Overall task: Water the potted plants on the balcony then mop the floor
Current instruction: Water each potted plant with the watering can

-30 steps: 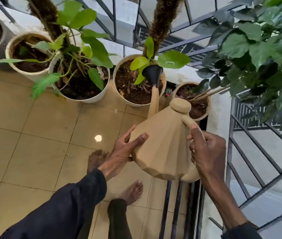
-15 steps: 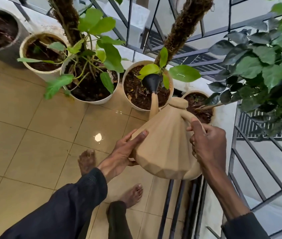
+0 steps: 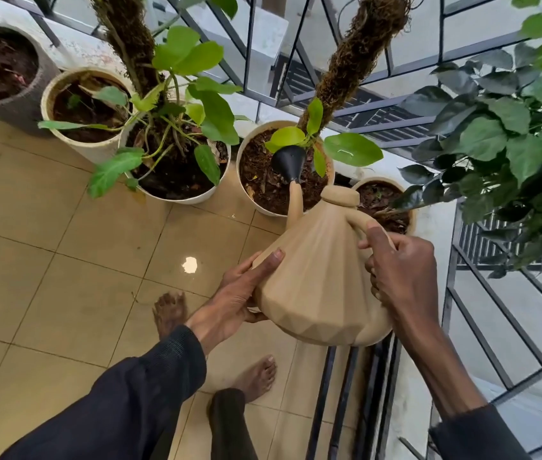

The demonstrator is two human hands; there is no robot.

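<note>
A beige faceted watering can (image 3: 316, 277) is held in the air and tipped forward. Its black rose (image 3: 289, 161) hangs over the soil of a white pot (image 3: 249, 194) holding a mossy pole and a few green leaves. My right hand (image 3: 402, 270) grips the can's handle. My left hand (image 3: 239, 293) is pressed against the can's lower left side, supporting it. Left of that pot stand a leafy white pot (image 3: 183, 198), a cream pot (image 3: 64, 134) and a grey pot (image 3: 21, 107). A small pot (image 3: 409, 214) sits behind the can.
Metal balcony railing (image 3: 482, 333) runs along the back and right. A dark-leaved bush (image 3: 508, 134) overhangs at the right. My bare feet (image 3: 170, 310) stand on the beige tiled floor (image 3: 47, 260), which shows a bright reflection.
The can and both hands have stayed over the same pot with the rose slightly nearer the soil. My view has tilted a little, showing more of the pots at the left.
</note>
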